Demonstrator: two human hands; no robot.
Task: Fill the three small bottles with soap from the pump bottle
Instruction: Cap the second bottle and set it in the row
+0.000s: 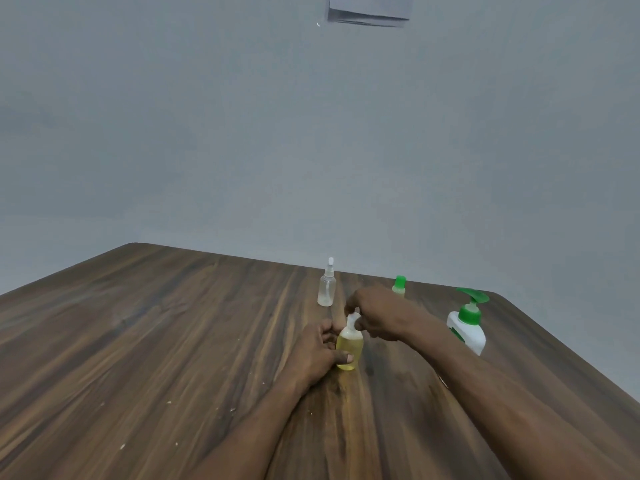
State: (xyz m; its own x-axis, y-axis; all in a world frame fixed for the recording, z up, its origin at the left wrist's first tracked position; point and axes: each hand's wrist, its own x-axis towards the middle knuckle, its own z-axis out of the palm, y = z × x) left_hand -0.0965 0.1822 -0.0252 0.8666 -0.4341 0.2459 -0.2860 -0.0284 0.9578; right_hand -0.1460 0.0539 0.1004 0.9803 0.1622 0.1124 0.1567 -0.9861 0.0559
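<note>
Near the middle of the picture, a bit low and to the right, a small yellow bottle point(349, 351) stands on the brown table point(173, 341). It looks almost full of yellow soap, so this one seems done. The left hand point(320, 351) holds it from the left, with fingers and thumb curled round its body. The right hand point(375, 315) comes over the top, and its fingertips pinch the white cap point(353, 320). Whether the cap is going on or coming off cannot be told. Just above in the picture, a clear bottle point(326, 291) with a white spray top stands closed and looks empty. To its right, a green-capped bottle point(400, 285) peeks out from behind the right hand. Most of it is hidden, so how full it is cannot be told. So about one bottle of three looks filled, and at least one is left. The pump bottle point(467, 329), white with a green pump, stands at the right of the picture, near the table edge and well apart from the yellow bottle. The right arm passes close by it and could bump it. Small white specks point(121, 446) dot the table low in the picture. A paper point(369, 10) hangs on the wall point(207, 133) at the top.
</note>
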